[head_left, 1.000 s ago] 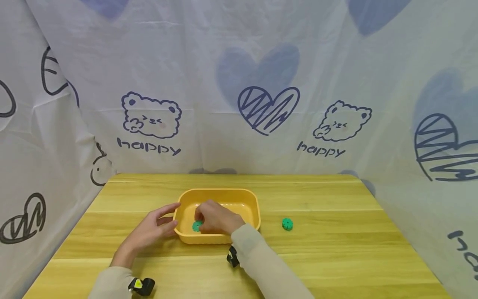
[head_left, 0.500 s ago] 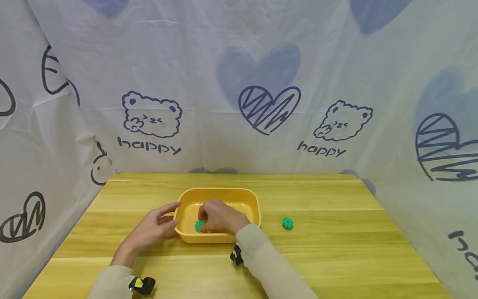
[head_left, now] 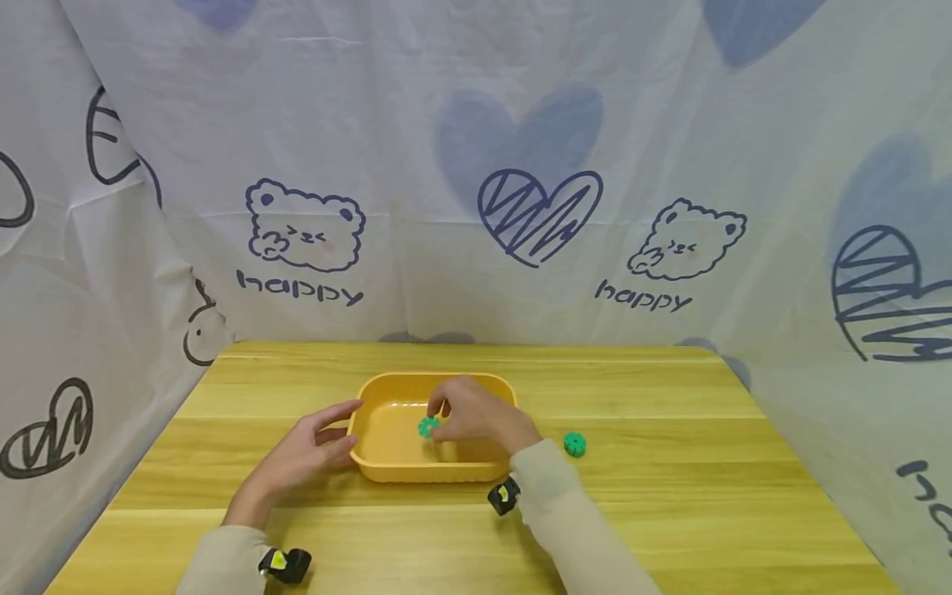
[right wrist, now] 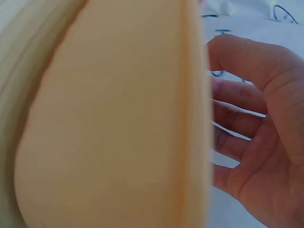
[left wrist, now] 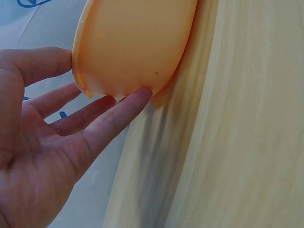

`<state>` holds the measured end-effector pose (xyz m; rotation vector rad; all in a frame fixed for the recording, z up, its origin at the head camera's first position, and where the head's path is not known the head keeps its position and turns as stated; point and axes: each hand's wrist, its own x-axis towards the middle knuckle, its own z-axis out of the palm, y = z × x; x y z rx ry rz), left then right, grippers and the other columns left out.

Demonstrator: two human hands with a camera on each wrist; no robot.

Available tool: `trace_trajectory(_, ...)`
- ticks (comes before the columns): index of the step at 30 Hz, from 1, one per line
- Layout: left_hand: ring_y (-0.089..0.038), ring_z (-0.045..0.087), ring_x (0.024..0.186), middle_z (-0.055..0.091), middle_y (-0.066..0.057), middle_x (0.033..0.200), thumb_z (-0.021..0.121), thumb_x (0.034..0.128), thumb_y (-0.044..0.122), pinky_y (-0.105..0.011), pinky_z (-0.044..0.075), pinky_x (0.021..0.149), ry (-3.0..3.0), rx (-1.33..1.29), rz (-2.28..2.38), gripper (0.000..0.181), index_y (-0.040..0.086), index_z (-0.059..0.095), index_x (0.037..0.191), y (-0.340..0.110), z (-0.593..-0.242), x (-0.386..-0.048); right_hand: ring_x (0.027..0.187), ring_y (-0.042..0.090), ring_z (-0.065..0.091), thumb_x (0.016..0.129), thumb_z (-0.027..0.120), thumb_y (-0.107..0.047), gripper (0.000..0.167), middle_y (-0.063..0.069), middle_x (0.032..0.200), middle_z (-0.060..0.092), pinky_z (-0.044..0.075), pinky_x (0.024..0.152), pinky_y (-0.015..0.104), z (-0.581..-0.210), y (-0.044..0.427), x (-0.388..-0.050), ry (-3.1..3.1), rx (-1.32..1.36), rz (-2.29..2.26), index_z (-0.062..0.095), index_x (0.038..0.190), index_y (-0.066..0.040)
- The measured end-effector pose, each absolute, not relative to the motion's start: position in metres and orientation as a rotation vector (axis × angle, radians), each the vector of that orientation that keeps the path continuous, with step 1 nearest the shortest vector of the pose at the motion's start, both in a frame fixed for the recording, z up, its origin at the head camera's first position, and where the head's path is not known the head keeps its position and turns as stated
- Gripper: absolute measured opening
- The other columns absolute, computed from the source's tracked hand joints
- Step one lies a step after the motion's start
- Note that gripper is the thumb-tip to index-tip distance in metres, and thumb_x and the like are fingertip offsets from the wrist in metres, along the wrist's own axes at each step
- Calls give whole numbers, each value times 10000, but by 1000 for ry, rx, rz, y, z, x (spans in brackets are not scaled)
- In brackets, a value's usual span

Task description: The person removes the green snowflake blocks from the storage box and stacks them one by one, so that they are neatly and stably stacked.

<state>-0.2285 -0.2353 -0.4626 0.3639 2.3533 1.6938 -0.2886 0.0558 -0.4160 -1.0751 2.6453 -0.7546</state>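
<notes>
A yellow plastic basket (head_left: pixel 416 473) stands on the wooden table. At its left end my left hand (head_left: pixel 301 450) touches the wall; in the left wrist view its nearly straight fingers rest against the outside of the basket (left wrist: pixel 137 42). My right hand (head_left: pixel 476 413) is over the basket and pinches a green snowflake disc (head_left: pixel 427 427) between thumb and fingers. In the right wrist view the basket wall (right wrist: pixel 109 114) hides those fingertips and the disc. Another green snowflake disc (head_left: pixel 575 444) lies on the table, right of the basket.
The wooden table (head_left: pixel 669 512) reaches back to a white cloth (head_left: pixel 416 273) printed with hearts and bears. More of this cloth hangs at both sides. Small black cameras (head_left: pixel 286 566) sit on both wrists.
My right hand has moved right and up from the basket's floor, bringing the pinched snowflake disc along. The left hand and the basket stay in place.
</notes>
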Motion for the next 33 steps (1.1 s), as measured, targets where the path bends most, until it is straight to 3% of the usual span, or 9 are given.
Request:
trace_trajectory(11,-478,497,1387,257,-290,1664,613,1020,109,-329,627,972,2334,348,1713,652,10,325,1597,-235,-461,-227,999,243,671,874,785,-196,200,54,1084,749,594,877,340,-401,95,-280,2737,-1030,-782,770,1035,-79)
trace_trajectory(19,-491,482,1401,270,-278,1665,604,1024,103,-309,628,968,2362,351,1681,640,13,330,1596,-234,-461,-227,956,217,683,858,799,-192,189,35,1036,751,604,842,316,-401,127,-277,2830,-971,-787,772,1010,-82)
trace_trajectory(33,-492,497,1381,282,-288,1656,602,1024,88,-309,633,955,2353,357,1697,642,3,325,1596,-234,-462,-226,984,247,673,867,800,-229,184,33,1020,757,612,878,412,-406,177,-272,2888,-787,-883,781,999,-102)
